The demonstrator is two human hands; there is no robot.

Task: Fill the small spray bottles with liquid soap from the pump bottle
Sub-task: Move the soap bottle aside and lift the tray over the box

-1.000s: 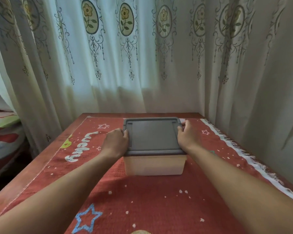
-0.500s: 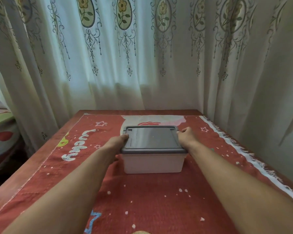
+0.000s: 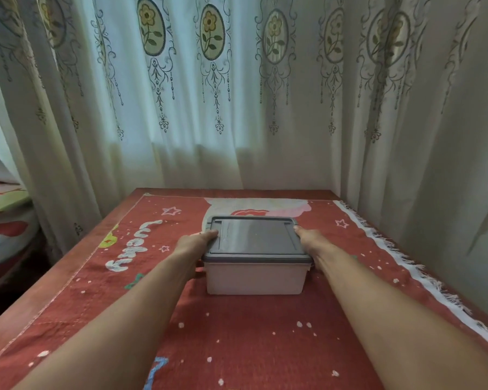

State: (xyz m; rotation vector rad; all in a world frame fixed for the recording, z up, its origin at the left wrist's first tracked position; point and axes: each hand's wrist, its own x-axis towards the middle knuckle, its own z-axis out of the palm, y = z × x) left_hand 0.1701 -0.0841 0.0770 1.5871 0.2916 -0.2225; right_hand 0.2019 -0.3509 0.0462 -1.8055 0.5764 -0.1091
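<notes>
Both grips are on the storage box (image 3: 254, 277). Left grip (image 3: 196, 244) clamps the left edge of the grey lid (image 3: 254, 239), thumb on top. Right grip (image 3: 307, 240) holds the lid's right edge, fingers mostly hidden behind the rim. The box sits on the red cloth (image 3: 237, 333), midway between the bench's (image 3: 54, 280) left and right edges and nearer the far edge.

I see no spray bottles or pump bottle. My guess is they're inside the box, but the lid is opaque, so I can't confirm.

Risks, my read:
- The lid looks seated. If one side pops first, the box jerks or tips and whatever stands inside topples, which means a soap leak if the pump bottle is in there.
- The cloth looks loose, so a hard pull may drag the box and cloth together.
- If the box is lifted by the lid alone, the tub may drop.

The patterned curtain (image 3: 209, 108) hangs close along the far and right edges, and there's bedding (image 3: 3, 220) past the left edge. Nothing blocks the grips. The curtain crowds any spot behind the box for parking the lid.
</notes>
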